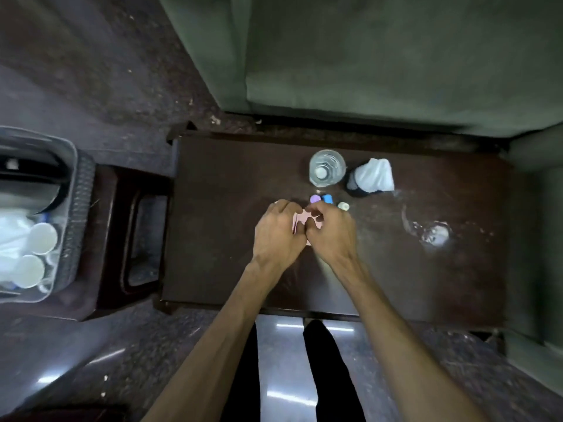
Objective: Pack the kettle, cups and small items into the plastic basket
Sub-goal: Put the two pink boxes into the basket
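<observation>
On the dark wooden table (231, 184), my left hand (278, 231) and my right hand (330, 231) meet over a flat pink item (302, 217), fingers closed on it; most of it is hidden. Just beyond my fingers lie a purple cap (314, 198), a small blue item (327, 198) and a small white item (343, 206). The clear plastic basket (68, 153) stands far left, apart from the table, holding two white cups (42, 239), white plastic and a dark kettle-like shape (33, 181).
A clear water bottle (327, 167) stands at the table's far side, beside a dark object with a white bag (373, 176) over it. A wet patch (434, 234) marks the table's right part. A green sofa (380, 56) lies beyond; a dark stool (134, 226) sits between basket and table.
</observation>
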Demonstrator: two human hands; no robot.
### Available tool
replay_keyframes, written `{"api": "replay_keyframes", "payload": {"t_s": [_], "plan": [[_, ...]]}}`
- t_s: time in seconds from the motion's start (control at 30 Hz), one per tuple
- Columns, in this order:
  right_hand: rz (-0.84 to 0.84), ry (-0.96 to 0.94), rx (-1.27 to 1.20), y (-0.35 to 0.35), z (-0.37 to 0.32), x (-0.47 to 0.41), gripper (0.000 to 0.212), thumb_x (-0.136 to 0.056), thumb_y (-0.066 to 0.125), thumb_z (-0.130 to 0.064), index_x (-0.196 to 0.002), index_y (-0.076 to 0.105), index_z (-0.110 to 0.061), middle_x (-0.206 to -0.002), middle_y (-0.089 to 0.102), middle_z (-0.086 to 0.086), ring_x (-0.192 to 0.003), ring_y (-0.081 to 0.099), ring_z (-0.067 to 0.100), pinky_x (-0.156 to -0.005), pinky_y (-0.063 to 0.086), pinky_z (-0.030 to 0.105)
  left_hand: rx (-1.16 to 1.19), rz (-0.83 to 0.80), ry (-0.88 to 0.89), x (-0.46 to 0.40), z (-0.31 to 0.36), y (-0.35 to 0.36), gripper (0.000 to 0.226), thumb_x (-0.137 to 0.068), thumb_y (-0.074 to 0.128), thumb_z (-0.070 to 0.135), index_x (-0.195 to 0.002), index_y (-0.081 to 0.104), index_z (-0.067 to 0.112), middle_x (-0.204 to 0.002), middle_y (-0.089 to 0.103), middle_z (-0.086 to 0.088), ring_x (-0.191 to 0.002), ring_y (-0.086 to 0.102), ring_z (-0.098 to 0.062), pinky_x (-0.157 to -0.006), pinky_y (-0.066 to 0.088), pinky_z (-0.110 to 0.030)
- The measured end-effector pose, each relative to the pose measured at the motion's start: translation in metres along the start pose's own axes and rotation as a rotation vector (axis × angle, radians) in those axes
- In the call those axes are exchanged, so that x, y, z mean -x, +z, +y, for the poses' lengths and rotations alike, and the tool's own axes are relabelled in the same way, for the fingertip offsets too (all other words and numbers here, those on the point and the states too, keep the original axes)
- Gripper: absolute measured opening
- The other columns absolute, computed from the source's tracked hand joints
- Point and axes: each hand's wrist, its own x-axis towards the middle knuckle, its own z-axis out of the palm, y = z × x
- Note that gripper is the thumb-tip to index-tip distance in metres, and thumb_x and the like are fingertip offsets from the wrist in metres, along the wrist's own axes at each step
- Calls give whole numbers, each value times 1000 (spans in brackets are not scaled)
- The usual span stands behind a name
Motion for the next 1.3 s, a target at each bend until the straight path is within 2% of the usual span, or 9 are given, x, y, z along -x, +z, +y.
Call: {"api": "replay_keyframes", "payload": {"t_s": [0.13, 0.3, 0.4, 0.53, 0.63, 0.77, 1.0, 1.2, 1.3], "plan": [[-1, 131, -60, -10, 46, 3, 24, -83, 69, -17, -105, 78, -19, -97, 81, 1, -89, 76, 26, -82, 61, 39, -19, -38, -103, 8, 22, 41, 33, -85, 70, 21, -117, 71, 12, -123, 68, -7, -112, 65, -31, -85, 56, -42], [-47, 313, -134, 6, 77, 1, 22, -89, 74, -29, -109, 78, -21, -98, 81, -2, -96, 75, 23, -88, 59, 34, 56, 144, -409, 11, 8, 60, 31, -86, 69, 17, -117, 69, 11, -124, 63, -11, -115, 61, -34, -90, 50, -42], [-78, 368, -192, 23, 81, -6, 31, -90, 76, -36, -116, 76, -21, -100, 80, -1, -101, 74, 23, -91, 57, 32, -2, 196, -470, 8, -15, 58, 36, -88, 68, 16, -122, 64, 8, -128, 58, -14, -119, 56, -36, -89, 49, -46], [-105, 371, -207, 42, 76, -16, 25, -90, 74, -32, -111, 78, -20, -100, 81, 2, -99, 74, 24, -84, 55, 30, 54, 111, -501, -7, -47, 57, 43, -95, 64, 15, -136, 57, 6, -136, 59, -15, -123, 58, -35, -97, 48, -46], [-93, 380, -175, 49, 71, -21, 18, -88, 73, -25, -104, 79, -18, -100, 81, 4, -96, 74, 25, -81, 55, 31, 138, 2, -524, -16, -59, 57, 34, -96, 60, 12, -129, 62, 5, -127, 69, -15, -117, 64, -34, -101, 50, -45], [-102, 393, -165, 52, 62, -23, 15, -88, 75, -23, -101, 79, -16, -97, 80, 3, -92, 74, 22, -75, 50, 25, 201, 36, -604, -14, -72, 50, 25, -93, 58, 5, -116, 69, 7, -114, 71, -13, -107, 66, -33, -97, 52, -44], [-115, 274, -191, 67, 2, -14, 11, -84, 76, -20, -81, 70, -29, -67, 63, -18, -72, 66, 12, -70, 46, 23, 309, 188, -603, 9, -109, -5, 18, -85, 57, -1, -96, 68, 9, -98, 70, -11, -91, 65, -31, -80, 51, -40], [-161, 119, -214, 101, -86, -9, 8, -86, 75, -23, -84, 71, -30, -73, 67, -19, -68, 63, -2, -58, 41, 9, 350, 357, -596, 20, -159, -83, 20, -86, 59, -2, -100, 68, 8, -97, 69, -10, -89, 65, -28, -83, 52, -42], [-169, 30, -225, 119, -138, -5, 8, -84, 74, -24, -84, 71, -31, -75, 69, -19, -71, 66, -4, -60, 46, 11, 388, 463, -614, 27, -186, -125, 20, -86, 59, 0, -101, 69, 9, -97, 69, -8, -89, 65, -25, -85, 54, -44]]}}
